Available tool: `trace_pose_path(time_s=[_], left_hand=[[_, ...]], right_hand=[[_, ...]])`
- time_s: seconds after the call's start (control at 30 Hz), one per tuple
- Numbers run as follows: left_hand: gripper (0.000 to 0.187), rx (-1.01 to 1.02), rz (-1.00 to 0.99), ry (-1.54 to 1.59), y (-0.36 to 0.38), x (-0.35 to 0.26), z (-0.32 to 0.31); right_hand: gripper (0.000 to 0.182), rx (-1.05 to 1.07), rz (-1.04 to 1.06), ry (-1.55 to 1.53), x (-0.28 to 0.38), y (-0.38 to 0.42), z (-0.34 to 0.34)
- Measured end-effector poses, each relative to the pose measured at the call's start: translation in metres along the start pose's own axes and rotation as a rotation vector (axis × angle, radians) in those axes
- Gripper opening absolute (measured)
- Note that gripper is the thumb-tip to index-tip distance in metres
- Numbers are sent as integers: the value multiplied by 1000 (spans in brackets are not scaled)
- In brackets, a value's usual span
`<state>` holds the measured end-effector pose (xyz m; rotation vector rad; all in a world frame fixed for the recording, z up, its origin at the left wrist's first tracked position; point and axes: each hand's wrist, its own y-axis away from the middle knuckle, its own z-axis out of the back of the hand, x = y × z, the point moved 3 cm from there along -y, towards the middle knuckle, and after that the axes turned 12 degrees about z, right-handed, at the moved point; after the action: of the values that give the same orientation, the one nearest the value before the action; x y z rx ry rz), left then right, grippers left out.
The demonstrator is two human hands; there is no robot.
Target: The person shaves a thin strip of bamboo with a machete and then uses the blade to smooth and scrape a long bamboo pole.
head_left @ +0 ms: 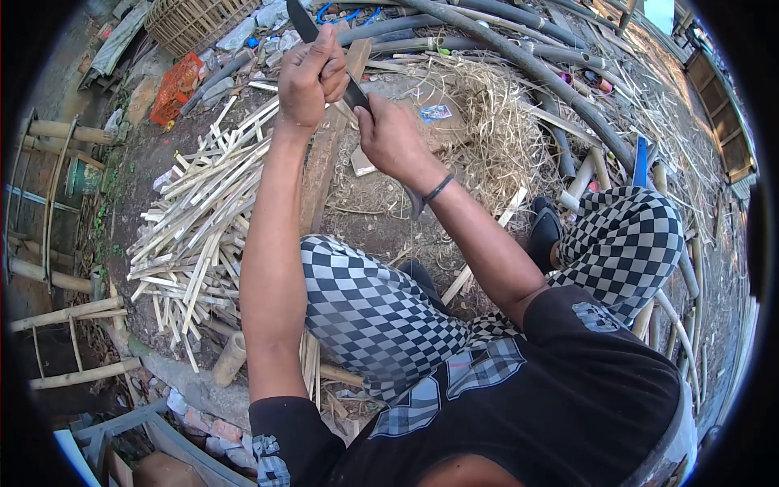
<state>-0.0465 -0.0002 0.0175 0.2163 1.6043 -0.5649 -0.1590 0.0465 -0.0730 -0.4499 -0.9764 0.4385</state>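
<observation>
A long dark blade slants across the top centre, its tip at the upper edge of the view. My left hand is closed in front of the blade, its fingers curled; what lies inside them is hidden. Just below and to the right, my right hand is wrapped round the knife's lower part, and a curved dark handle end shows beneath its wrist. Beneath both hands lies a wooden plank. Pale split strips are heaped to the left of my left forearm.
Curly shavings lie beyond my right hand. Long poles cross the upper right. An orange crate and a wicker basket stand at the upper left. My legs in checkered trousers are bent on both sides.
</observation>
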Motion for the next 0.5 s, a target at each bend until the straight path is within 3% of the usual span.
trace_pose_path(time_s=[0.07, 0.1, 0.13, 0.2, 0.23, 0.33, 0.37, 0.5], left_hand=[[53, -39, -22, -120, -3, 1, -3], [54, -67, -33, -124, 0, 0, 6], [54, -70, -47, -125, -1, -4, 11], [55, -10, -45, 14, 1, -4, 14], [55, -10, -39, 16, -1, -4, 14], [55, -13, -46, -39, 2, -5, 13], [55, -31, -41, -33, 4, -6, 13], [55, -85, -33, 21, 5, -2, 26]], right_hand=[[27, 5, -144, 81, -25, 12, -31], [26, 148, -422, -274, -11, 9, -15], [26, 147, -409, -269, -15, 3, -9], [25, 154, -73, 42, -12, -7, 1], [25, 90, 28, 56, -8, -9, 4], [24, -46, 7, 17, 6, 2, -5], [26, 58, -181, 60, -6, 13, -21], [25, 193, -186, 41, -35, 13, -24]])
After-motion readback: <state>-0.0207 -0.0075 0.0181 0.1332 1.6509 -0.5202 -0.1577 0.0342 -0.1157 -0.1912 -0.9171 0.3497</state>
